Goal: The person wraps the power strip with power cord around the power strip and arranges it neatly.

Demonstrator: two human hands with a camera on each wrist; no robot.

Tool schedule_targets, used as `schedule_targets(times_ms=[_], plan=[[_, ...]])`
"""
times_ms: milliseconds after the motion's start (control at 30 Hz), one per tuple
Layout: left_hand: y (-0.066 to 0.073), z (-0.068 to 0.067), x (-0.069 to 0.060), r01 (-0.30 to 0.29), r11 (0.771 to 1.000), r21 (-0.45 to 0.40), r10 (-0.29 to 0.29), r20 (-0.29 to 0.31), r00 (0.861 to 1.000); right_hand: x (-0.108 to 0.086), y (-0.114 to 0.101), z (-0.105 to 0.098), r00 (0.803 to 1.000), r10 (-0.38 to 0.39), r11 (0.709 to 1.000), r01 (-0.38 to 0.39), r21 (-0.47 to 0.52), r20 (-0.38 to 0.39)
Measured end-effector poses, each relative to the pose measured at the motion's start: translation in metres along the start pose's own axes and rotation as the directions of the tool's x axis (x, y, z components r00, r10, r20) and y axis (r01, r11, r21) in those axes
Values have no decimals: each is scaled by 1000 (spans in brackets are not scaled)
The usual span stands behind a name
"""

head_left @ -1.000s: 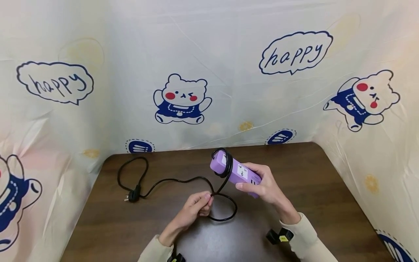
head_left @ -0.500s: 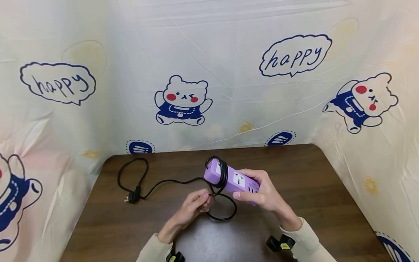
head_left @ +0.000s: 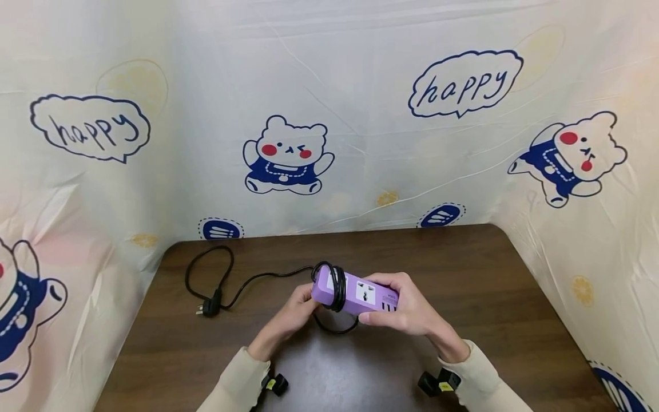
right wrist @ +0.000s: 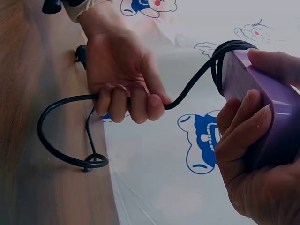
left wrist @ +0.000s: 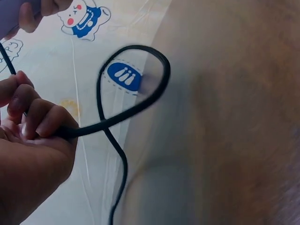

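A purple power strip (head_left: 355, 293) is held above the table, gripped at its right end by my right hand (head_left: 409, 309). Several turns of its black cord (head_left: 337, 289) are wound around the strip's left part. My left hand (head_left: 290, 315) is just left of the strip and partly behind it. In the right wrist view the left hand's fingers (right wrist: 119, 103) curl round the cord, which runs taut from there up to the windings. A loose loop of cord (left wrist: 164, 70) hangs beyond the left hand in the left wrist view. The black plug (head_left: 211, 306) lies at the table's left.
The dark wooden table (head_left: 463, 257) carries the rest of the cord, which makes a bend near the plug. Printed cloth walls (head_left: 370, 143) stand behind the table and along both sides. Each sleeve's wrist bears a black camera (head_left: 437, 383).
The power strip and my right hand have moved left and down towards the left hand. My left hand has shifted slightly left and now lies partly behind the strip.
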State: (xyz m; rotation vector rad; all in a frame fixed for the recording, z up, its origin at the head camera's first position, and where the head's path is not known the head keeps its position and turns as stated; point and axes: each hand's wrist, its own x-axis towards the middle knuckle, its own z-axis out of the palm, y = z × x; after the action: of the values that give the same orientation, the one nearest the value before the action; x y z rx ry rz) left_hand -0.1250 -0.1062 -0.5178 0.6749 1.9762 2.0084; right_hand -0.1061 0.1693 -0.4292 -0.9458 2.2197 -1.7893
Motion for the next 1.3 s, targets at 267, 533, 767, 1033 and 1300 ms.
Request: schedule_targets(times_ms=[267, 533, 767, 1033, 1300], plan=[[9, -13, 14, -149, 977, 150, 143, 54, 988, 2, 6, 3, 997, -16, 999, 20, -45, 78], [33, -23, 26, -156, 966, 207, 127, 147, 981, 3, 10, 6, 990, -22, 998, 31, -59, 140], [54, -29, 33, -50, 974, 221, 10, 179, 984, 3, 7, 6, 989, 15, 995, 0, -104, 147], [63, -33, 34, -23, 953, 301, -38, 194, 980, 1, 10, 3, 986, 49, 988, -25, -153, 158], [71, -36, 34, -43, 935, 351, -41, 231, 972, 0, 16, 4, 983, 57, 982, -23, -188, 177]])
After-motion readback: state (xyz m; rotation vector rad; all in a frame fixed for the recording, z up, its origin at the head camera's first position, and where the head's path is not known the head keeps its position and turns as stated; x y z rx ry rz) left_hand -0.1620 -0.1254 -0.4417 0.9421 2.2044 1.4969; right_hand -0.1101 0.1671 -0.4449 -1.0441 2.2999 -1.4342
